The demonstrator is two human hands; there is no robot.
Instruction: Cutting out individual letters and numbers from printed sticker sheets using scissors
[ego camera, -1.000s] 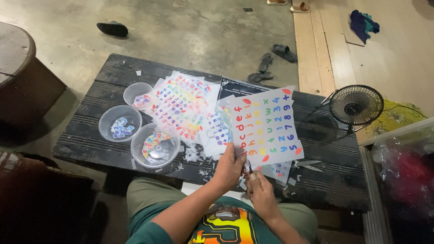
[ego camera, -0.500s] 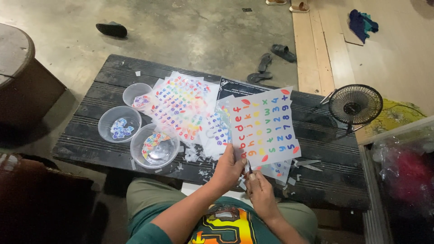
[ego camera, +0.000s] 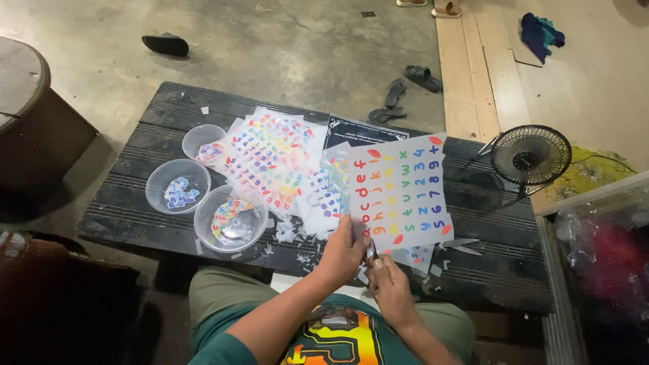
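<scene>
left hand (ego camera: 343, 253) pinches the near left corner of the sticker sheet (ego camera: 400, 192), held lifted over the table's (ego camera: 135, 162) near edge. sheet rises up and away from both hands, long axis running front to back. right hand (ego camera: 390, 284), just beside the left under the sheet's near edge, closed on small scissors (ego camera: 371, 251).

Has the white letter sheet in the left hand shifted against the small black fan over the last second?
No. The letter sheet in the left hand keeps the same gap and tilt beside the fan.
</scene>
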